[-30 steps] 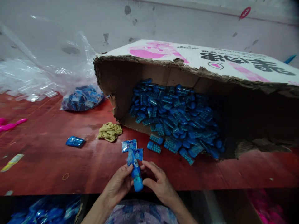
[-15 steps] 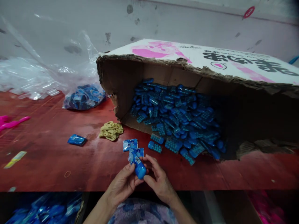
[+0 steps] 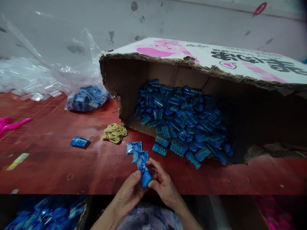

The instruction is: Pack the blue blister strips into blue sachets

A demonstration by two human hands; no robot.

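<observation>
Between my two hands, at the table's near edge, is a small blue plastic case (image 3: 145,177) with a clear wrapper at its far end. My left hand (image 3: 130,187) grips it from the left, thumb on its side. My right hand (image 3: 163,183) closes on its right side with thumb and fingers. Just beyond lie two flat blue printed packets (image 3: 134,147), one slightly overlapping the other. Past them, several blue cases with round beads (image 3: 159,149) spill from an open cardboard box (image 3: 134,123), which holds a heap of the same.
A crumpled yellow cloth (image 3: 114,133) and a blue packet (image 3: 80,142) lie to the left on the red table (image 3: 48,166). Behind stands a clear bag of blue packets (image 3: 87,98) beside clear plastic pieces (image 3: 31,80). Below the edge, a container holds blue items (image 3: 48,214).
The blue case has turned in my hands, its barcode label rotating away so a printed face shows. Its wrapper end has shifted a little right, uncovering more of the nearer flat packet.
</observation>
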